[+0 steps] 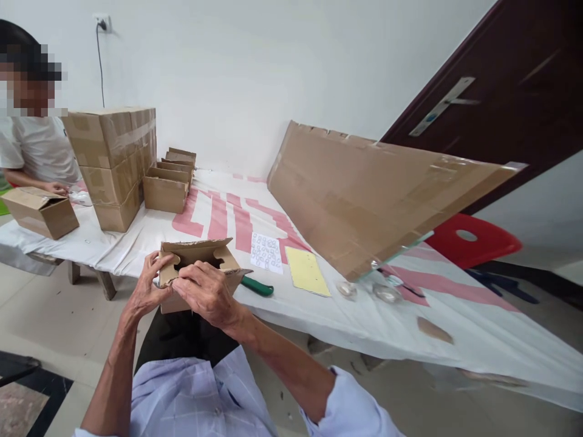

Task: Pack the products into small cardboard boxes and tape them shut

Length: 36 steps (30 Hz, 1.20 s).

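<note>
Item: left hand [148, 282], thumb and fingers pinching the left end of one open carton [198, 249]; right hand [209, 294], fingers bunched together on its near flap, the carton held above the lap at the table's [291, 309] near edge. Around it, by the clock: green handle [257, 286] just past three, yellow sheet [307, 272] at three, large cardboard panel [364, 194] (leaning outward, from where I stand) at two, stacked cartons [113, 167] at eleven.

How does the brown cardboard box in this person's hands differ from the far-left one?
The held brown cardboard box is open, its inside showing; the far-left brown cardboard box has its top mostly folded over. The left hand and right hand are on the held brown cardboard box, while the far-left one sits on the white-covered table. Both are brown.
</note>
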### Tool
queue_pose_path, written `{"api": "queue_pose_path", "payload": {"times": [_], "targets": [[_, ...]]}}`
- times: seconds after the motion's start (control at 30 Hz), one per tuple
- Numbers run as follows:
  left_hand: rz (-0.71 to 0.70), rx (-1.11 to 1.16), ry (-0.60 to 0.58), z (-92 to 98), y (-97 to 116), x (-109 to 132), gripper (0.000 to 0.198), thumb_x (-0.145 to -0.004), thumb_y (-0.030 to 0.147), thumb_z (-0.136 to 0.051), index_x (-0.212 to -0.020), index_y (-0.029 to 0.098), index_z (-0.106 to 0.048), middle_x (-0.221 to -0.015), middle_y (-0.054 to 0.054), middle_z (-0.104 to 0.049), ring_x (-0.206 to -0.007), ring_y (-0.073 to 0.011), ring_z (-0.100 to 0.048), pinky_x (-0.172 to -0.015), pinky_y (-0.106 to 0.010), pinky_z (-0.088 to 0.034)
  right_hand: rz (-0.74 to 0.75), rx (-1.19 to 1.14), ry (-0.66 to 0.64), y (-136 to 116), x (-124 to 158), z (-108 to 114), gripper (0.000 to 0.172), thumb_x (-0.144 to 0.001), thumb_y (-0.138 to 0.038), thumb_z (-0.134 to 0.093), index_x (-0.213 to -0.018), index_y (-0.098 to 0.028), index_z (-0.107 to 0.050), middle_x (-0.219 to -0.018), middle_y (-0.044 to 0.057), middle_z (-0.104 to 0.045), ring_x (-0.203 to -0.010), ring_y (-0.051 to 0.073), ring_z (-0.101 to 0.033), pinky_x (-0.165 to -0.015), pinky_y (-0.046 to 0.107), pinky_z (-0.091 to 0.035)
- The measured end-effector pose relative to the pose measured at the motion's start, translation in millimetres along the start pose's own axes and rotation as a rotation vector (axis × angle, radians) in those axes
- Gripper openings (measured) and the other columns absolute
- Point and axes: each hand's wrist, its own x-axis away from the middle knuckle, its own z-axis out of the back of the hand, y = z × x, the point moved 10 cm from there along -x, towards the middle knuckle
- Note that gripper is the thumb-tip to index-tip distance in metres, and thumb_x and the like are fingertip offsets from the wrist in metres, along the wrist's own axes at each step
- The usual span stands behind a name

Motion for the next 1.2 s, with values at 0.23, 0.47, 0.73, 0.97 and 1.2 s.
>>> {"api": "queue_pose_path", "payload": {"times": [0.23,0.47,0.73,0.97,1.2], "targets": [[0.007,0.021,0.035,-1.2,1,-1,0.056,-0.091,0.059,-0.074,-0.139,0.029,-0.071,-0.156,-0.012,-0.045,-0.156,-0.0365,-0.039,-0.131,-0.053,-0.032,-0.008,-0.006,-0.006,12,4,-15,0.023,-0.106,-0.012,-0.058,-0.090,-0.020,-0.072,-0.096,0.007,-0.074,-0.085,0.019,-0.062,-0.078,0.035,-0.050],[0.012,0.045,0.076,-0.1,3,-6,0.047,-0.094,0.057,-0.070,-0.130,0.028,-0.075,-0.151,-0.012,-0.047,-0.148,-0.0330,-0.046,-0.127,-0.051,-0.038,-0.084,-0.222,-0.100,11,15,-42,0.026,-0.107,-0.016,-0.053,-0.089,-0.023,-0.071,-0.093,0.008,-0.074,-0.093,0.023,-0.066,-0.088,0.041,-0.054],[0.120,0.002,0.112,10.1,6,-12,0.059,-0.084,0.070,-0.073,-0.124,0.027,-0.075,-0.150,-0.011,-0.050,-0.141,-0.0371,-0.052,-0.104,-0.046,-0.058,-0.624,-0.553,0.149,51,34,-1,0.024,-0.108,-0.041,-0.050,-0.093,-0.025,-0.059,-0.095,0.006,-0.068,-0.092,0.020,-0.066,-0.088,0.035,-0.057],[0.193,-0.194,0.091,19.3,-12,-26,0.060,-0.085,0.068,-0.070,-0.133,0.033,-0.072,-0.164,-0.006,-0.046,-0.155,-0.0396,-0.042,-0.112,-0.048,-0.055,-0.998,-0.485,0.398,155,134,66,0.029,-0.097,-0.051,-0.060,-0.090,-0.023,-0.060,-0.083,0.000,-0.062,-0.077,0.016,-0.059,-0.075,0.030,-0.053],[0.268,-0.139,0.137,25.4,-15,-19,0.055,-0.077,0.069,-0.076,-0.126,0.044,-0.072,-0.169,0.005,-0.043,-0.157,-0.0395,-0.043,-0.124,-0.056,-0.046,-1.267,-0.122,0.486,248,276,166,0.037,-0.079,-0.061,-0.059,-0.082,-0.023,-0.057,-0.074,0.001,-0.060,-0.071,0.018,-0.054,-0.071,0.032,-0.049]]}}
